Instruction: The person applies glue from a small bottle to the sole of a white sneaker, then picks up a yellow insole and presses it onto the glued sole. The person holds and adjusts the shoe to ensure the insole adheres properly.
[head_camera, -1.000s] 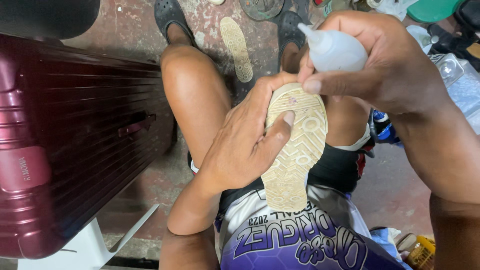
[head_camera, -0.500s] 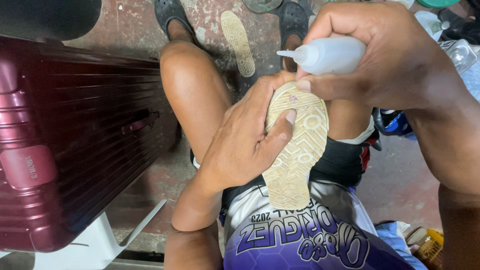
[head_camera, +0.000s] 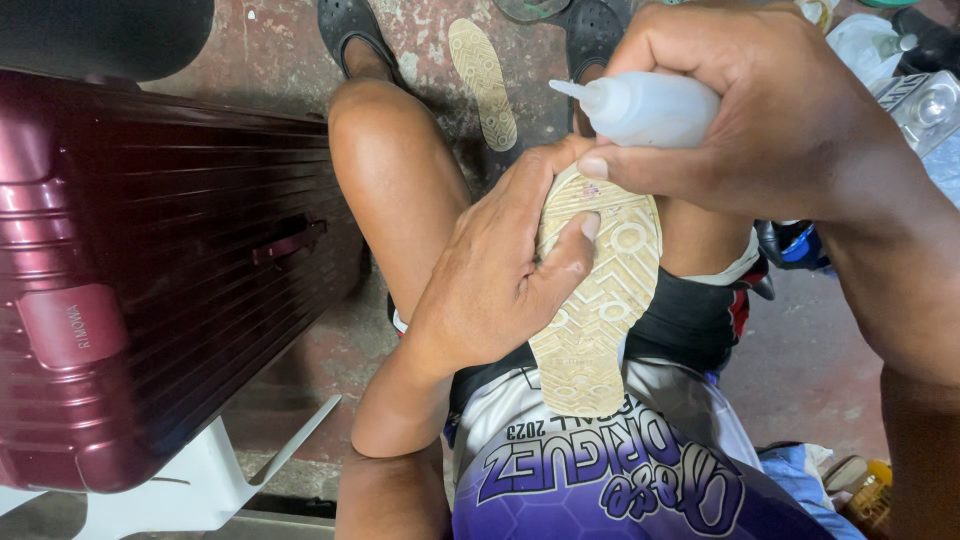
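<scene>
Tan shoe sole (head_camera: 600, 300), frame centre: your left hand (head_camera: 495, 275) grips it; right hand (head_camera: 770, 110) fingers clasp a white squeeze bottle (head_camera: 650, 108).

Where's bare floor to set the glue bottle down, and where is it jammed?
Bare floor shows right of the thigh, below the right hand holding the squeeze bottle. A narrower strip lies between the maroon suitcase and the left knee. Top right is crowded with clutter; the left hand and tan sole fill the lap.
</scene>
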